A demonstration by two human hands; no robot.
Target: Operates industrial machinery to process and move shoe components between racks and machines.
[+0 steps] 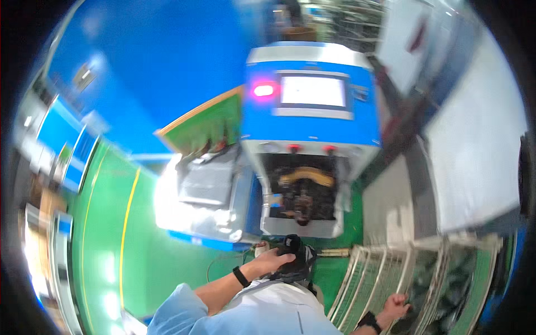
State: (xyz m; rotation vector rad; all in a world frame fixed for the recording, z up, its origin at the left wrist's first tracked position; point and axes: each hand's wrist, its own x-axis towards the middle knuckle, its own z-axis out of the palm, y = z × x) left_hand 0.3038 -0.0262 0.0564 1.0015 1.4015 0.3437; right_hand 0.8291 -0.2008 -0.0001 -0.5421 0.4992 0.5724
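Observation:
In front of my body, my left hand (273,260) is closed on a black shoe-like piece (292,246); blur hides its exact kind. Thumb and fingers press against its near side. Out to the lower right, my right hand (396,306) is curled like a fist beside a wire rack (385,273). Whether anything is inside those fingers cannot be made out. Dark items (455,279), blurred, lie in the rack. Straight ahead stands a blue and white machine (312,131). Its dark opening holds a curved yellow pad (307,176) and a brownish metal part (303,206).
The machine carries a lit screen (312,91) and a glowing red-pink lamp (263,90). To its left is a bright-topped cabinet (209,184) with a green board (209,125) behind. Large pale panels (474,134) rise at right. Yellow lines cross the green floor (151,262).

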